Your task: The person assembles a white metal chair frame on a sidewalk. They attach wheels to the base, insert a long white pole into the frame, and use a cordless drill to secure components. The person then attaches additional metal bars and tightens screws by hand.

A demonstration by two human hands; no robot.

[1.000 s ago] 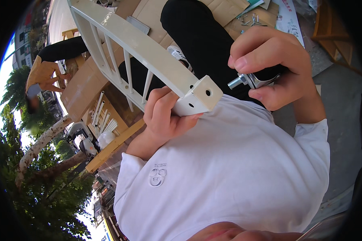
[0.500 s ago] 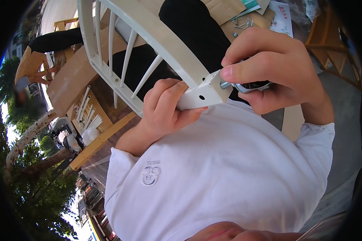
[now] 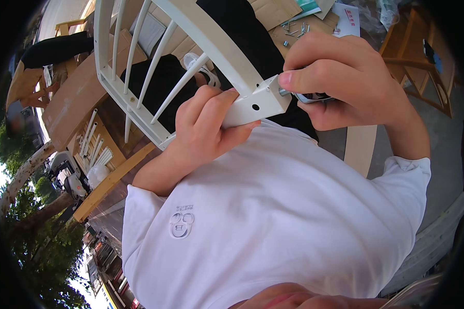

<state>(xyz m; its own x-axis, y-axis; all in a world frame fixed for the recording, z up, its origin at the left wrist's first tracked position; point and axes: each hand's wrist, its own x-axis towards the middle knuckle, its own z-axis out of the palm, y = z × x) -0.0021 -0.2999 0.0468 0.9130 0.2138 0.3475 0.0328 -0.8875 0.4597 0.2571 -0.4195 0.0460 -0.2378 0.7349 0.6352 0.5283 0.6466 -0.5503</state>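
Note:
A white slatted frame (image 3: 207, 42) with thin bars slants across my lap, its square leg end pointing right. My left hand (image 3: 203, 116) is wrapped round that leg, just short of its tip; a dark hole shows in the leg's side. In my right hand (image 3: 345, 77), pinched between thumb and fingers, is a caster wheel (image 3: 319, 96) with shiny metal and a dark part. Its threaded stem meets the end face of the leg, partly inserted as far as I can see. My fingers cover most of the wheel.
Several loose screws (image 3: 297, 31) lie on cardboard beyond my knees. A brown wooden frame (image 3: 412, 46) stands at the right. On the left are a large cardboard box (image 3: 69, 103), a bundle of white tubes (image 3: 95, 147) and a wooden beam (image 3: 113, 183). Another person (image 3: 31, 92) sits at the far left.
The frame and both hands have shifted slightly left and up in the picture. The right hand has turned a little, and less of the stem shows between wheel and leg.

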